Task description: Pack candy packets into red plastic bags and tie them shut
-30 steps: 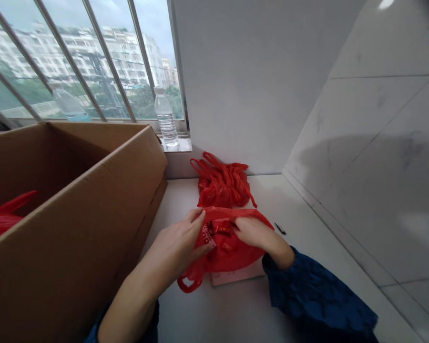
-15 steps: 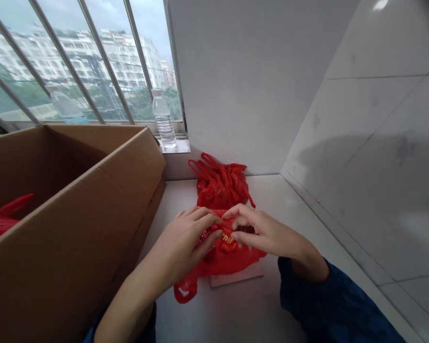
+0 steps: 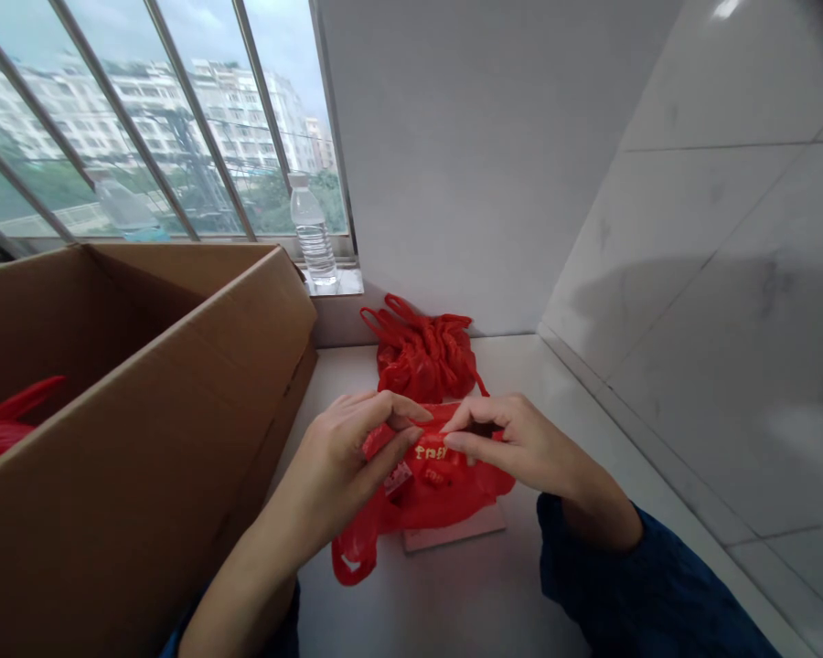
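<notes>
On the table [image 3: 521, 367], the near bag [image 3: 429, 514] is overhung by the curled left hand [image 3: 353, 448] and right hand [image 3: 528, 446]; any pinch cannot be told.

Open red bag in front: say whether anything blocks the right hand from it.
Nothing visible does: the right hand is at the open red bag, touching or just above a red packet with yellow lettering; I cannot tell which.
</notes>
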{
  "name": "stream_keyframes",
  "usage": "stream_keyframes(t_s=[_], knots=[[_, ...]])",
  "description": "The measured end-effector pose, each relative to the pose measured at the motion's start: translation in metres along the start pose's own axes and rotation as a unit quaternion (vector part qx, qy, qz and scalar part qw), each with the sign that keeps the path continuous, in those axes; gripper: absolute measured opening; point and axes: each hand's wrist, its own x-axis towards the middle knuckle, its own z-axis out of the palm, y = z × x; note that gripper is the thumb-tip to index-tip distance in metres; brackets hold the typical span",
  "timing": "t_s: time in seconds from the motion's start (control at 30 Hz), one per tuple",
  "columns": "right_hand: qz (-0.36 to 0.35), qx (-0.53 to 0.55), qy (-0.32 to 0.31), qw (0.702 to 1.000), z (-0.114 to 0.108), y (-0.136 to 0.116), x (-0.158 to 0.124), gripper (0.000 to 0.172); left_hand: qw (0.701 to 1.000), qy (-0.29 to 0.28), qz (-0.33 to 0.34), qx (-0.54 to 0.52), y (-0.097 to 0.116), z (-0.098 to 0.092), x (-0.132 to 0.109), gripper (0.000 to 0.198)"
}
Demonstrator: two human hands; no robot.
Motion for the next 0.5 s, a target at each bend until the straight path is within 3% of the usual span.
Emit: stream_keyframes(t_s=[0.27, 0.5], knots=[[-0.002, 0.024, 0.022, 0.999, 0.001, 0.001, 0.003, 0.021, 0.993, 0.081, -0.056, -0.061, 0.004, 0.006, -0.001, 0.021], [-0.005, -0.008, -0.021, 1.000, 0.006, -0.002, 0.004, 0.016, 1.000, 0.010, 0.013, 0.023, 0.001, 0.011, 0.004, 0.025]])
